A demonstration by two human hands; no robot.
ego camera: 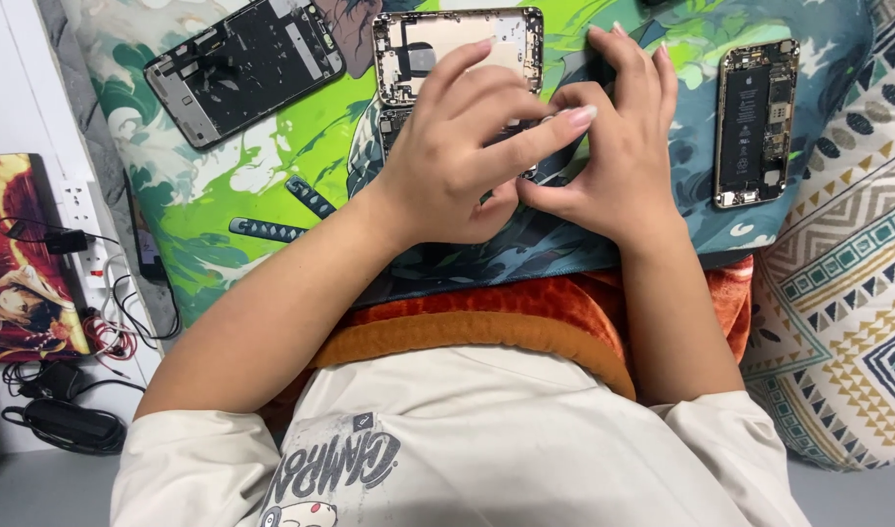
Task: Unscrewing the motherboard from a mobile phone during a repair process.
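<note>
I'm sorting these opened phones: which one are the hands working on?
The gold-framed open phone at top centre, partly under the left hand and right hand. The left phone and right phone lie untouched.

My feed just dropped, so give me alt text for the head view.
Both hands, left hand and right hand, meet over an opened gold phone housing on a green and blue printed mat. Two more opened phones lie on it: a dark one far left, another right.
</note>
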